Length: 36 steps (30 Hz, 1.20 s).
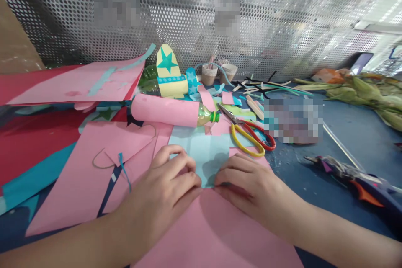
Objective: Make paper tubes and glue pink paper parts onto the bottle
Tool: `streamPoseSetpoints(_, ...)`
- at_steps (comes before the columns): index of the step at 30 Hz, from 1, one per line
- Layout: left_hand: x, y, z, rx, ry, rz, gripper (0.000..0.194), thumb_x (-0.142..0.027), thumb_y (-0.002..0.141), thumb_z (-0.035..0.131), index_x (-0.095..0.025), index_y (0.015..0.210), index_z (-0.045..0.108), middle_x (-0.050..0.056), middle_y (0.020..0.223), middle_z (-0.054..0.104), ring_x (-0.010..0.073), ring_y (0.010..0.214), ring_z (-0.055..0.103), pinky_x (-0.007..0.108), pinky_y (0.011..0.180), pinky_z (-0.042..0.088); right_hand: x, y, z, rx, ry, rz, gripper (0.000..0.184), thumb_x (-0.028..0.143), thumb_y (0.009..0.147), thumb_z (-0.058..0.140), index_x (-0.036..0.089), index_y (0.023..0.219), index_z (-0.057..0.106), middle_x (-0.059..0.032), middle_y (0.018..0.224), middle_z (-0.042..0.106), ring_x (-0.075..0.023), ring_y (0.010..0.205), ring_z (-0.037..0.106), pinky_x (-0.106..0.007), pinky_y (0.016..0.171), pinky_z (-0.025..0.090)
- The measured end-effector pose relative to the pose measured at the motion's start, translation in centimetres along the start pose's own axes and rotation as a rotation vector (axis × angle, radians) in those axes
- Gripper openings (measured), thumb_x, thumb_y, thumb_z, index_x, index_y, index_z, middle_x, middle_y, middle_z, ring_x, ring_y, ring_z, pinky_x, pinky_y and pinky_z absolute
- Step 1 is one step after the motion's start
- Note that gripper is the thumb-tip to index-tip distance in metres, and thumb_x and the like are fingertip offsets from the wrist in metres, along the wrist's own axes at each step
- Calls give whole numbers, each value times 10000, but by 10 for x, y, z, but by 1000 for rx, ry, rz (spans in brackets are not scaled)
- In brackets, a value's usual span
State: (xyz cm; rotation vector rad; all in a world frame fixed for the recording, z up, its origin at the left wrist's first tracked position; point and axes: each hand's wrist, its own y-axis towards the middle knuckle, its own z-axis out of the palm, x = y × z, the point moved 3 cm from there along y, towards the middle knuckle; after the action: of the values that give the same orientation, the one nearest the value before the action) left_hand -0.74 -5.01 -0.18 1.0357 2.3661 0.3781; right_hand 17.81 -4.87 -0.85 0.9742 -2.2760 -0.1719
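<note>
A light blue sheet of paper [209,150] lies in front of me with faint creases running along it. Its near edge is between my left hand [171,182] and my right hand [251,186]; the fingers of both are bent and closed at that edge, tips hidden in part. Under my wrists spreads a large pink paper sheet [216,230]. Just beyond the blue sheet rests a bottle wrapped in pink paper [165,110], lying on its side with its green neck to the right. Scissors [248,134] with yellow and red handles lie right of it, blades apart.
A glue gun [351,180] lies on the right of the dark blue table [292,209]. Pink and red sheets [81,79] are stacked at the left. At the back are a star-decorated bottle [169,73], cups [209,74], sticks [260,88] and corn husks [370,96].
</note>
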Motion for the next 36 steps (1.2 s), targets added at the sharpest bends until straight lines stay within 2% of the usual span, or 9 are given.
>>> streamPoseSetpoints(3,0,2,0,49,-7,35,215,-162,965,488,-203,815,635,0,814,615,184,915,493,325,871,430,0,1,1,-11,5,1,100,103,882,598,197,859,620,-12,834,642,-164,772,575,-278,689,473)
streamPoseSetpoints(6,1,1,1,95,15,58,217,-183,977,469,-220,839,633,-11,821,631,163,838,522,334,873,434,0,1,1,-19,7,-12,103,100,884,593,192,840,605,-12,825,642,-156,755,578,-269,679,473)
streamPoseSetpoints(10,0,2,1,121,42,71,202,-174,977,473,-212,848,625,-15,810,645,156,820,530,328,854,444,2,2,1,-14,-21,-19,127,114,915,548,191,829,602,-18,807,636,-159,736,576,-277,678,481)
streamPoseSetpoints(14,-3,4,2,162,57,71,292,-126,1001,393,-183,806,603,-13,772,648,147,803,542,295,794,465,2,2,3,-22,-72,-22,152,116,929,514,193,827,597,-25,793,617,-168,733,572,-287,676,490)
streamPoseSetpoints(18,-6,4,3,215,97,92,354,-110,1014,315,-169,799,589,-7,771,636,144,764,544,314,804,475,-1,0,9,-48,-106,-13,155,122,933,498,196,817,568,-25,787,593,-174,741,559,-294,669,485)
streamPoseSetpoints(24,-8,2,0,140,110,120,283,-129,1008,341,-166,910,604,14,826,632,167,810,518,305,781,487,0,-2,12,-47,-152,14,149,100,906,520,195,794,540,-26,794,588,-184,743,541,-316,669,482)
streamPoseSetpoints(30,-3,-1,0,168,0,84,234,-114,982,401,-172,974,627,40,891,617,190,936,462,272,811,484,0,2,9,-16,-72,98,145,75,867,567,201,796,558,-15,781,595,-176,755,553,-295,659,469)
streamPoseSetpoints(36,-4,3,0,173,-33,57,246,-184,997,405,-171,901,631,14,809,620,181,864,469,289,775,470,-2,4,6,-13,-35,108,161,60,860,577,196,778,555,-9,771,600,-166,750,552,-282,655,457)
